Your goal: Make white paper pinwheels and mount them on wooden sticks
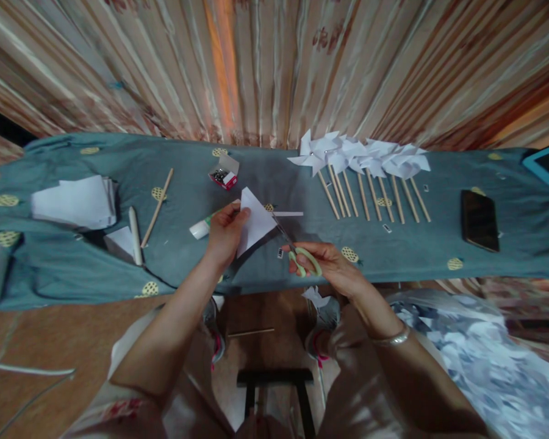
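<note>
My left hand (227, 230) pinches a folded, triangular white sheet of paper (255, 221) by its left side, thumb on top. In my right hand (327, 261) are scissors (307, 261) with pale green handles, fingers through the loops. The blades (283, 230) meet the right corner of the paper. A narrow white paper strip (289, 214) lies just beyond that corner. Partly behind my left hand is a glue stick (200, 229) with a white cap. Farther back, a small red box (224, 175) stands with its lid up and small dark metal pieces inside.
Several white paper pinwheels (370, 157) on wooden sticks lie at the back right, and a dark phone (480, 219) at the right. On the left are a paper stack (73, 204), a white pen-like tool (136, 236) and a wooden stick (158, 207). A bag of paper scraps (489, 353) stands below right.
</note>
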The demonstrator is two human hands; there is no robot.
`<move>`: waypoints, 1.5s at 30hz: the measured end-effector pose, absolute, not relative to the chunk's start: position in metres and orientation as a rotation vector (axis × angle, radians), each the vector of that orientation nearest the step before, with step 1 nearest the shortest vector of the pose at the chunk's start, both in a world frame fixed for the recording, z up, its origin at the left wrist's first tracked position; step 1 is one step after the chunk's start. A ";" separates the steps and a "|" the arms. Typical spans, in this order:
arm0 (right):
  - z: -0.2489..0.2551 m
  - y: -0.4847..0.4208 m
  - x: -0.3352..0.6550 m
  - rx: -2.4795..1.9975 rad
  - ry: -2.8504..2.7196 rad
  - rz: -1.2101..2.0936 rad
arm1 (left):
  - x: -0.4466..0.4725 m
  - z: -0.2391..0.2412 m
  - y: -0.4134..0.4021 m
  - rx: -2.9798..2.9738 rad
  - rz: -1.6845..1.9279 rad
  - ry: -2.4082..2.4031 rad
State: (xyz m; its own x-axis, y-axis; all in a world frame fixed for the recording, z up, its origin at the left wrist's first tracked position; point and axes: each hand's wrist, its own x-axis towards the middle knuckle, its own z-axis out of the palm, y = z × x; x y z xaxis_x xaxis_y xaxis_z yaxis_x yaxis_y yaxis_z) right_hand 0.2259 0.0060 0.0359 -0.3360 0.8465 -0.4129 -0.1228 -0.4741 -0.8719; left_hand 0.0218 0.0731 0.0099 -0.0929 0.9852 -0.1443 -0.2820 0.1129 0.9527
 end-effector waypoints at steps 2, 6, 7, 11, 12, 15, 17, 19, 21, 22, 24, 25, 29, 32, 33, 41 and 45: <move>0.035 0.007 0.224 -1.195 -0.968 1.898 | 0.024 0.009 0.071 0.879 1.285 1.136; 0.033 0.007 0.224 -1.146 -0.945 1.933 | 0.027 0.005 0.069 0.868 1.247 1.128; 0.032 0.007 0.224 -1.136 -0.941 1.938 | 0.027 0.004 0.068 0.866 1.249 1.122; 0.027 0.008 0.227 -1.116 -0.927 1.972 | 0.027 0.002 0.068 0.876 1.254 1.102; 0.026 0.008 0.227 -1.104 -0.928 1.981 | 0.027 0.003 0.068 0.876 1.254 1.100; 0.023 0.008 0.229 -1.067 -0.942 1.991 | 0.027 0.004 0.068 0.874 1.248 1.117; 0.022 0.008 0.230 -1.073 -0.943 1.996 | 0.027 0.005 0.068 0.876 1.244 1.131; 0.025 0.008 0.230 -1.080 -0.930 2.004 | 0.027 0.006 0.068 0.873 1.241 1.132; 0.029 0.008 0.230 -1.091 -0.931 1.997 | 0.027 0.006 0.067 0.872 1.231 1.127; 0.031 0.008 0.230 -1.102 -0.946 1.984 | 0.026 0.006 0.067 0.872 1.229 1.128; 0.035 0.007 0.231 -1.134 -1.001 1.947 | 0.026 0.007 0.067 0.878 1.232 1.130; 0.036 0.007 0.232 -1.144 -1.029 1.933 | 0.026 0.008 0.067 0.881 1.236 1.128; 0.033 0.008 0.235 -1.138 -1.048 1.939 | 0.026 0.009 0.066 0.893 1.233 1.133; 0.028 0.008 0.236 -1.119 -0.998 1.981 | 0.027 0.008 0.066 0.878 1.218 1.133; 0.027 0.008 0.236 -1.112 -0.988 1.991 | 0.027 0.008 0.066 0.871 1.220 1.127; 0.030 0.009 0.234 -1.095 -0.968 1.995 | 0.027 0.009 0.066 0.853 1.229 1.108; 0.028 0.009 0.232 -1.099 -0.915 2.009 | 0.028 0.010 0.066 0.848 1.238 1.115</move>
State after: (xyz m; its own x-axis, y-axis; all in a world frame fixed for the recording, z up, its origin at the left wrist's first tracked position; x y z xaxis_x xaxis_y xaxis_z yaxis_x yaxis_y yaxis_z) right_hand 0.2323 0.0094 0.0284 -0.4266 0.8041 -0.4139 -0.2153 -0.5348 -0.8171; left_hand 0.0275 0.0664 0.0099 -0.0279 0.9830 -0.1813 -0.2825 0.1662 0.9448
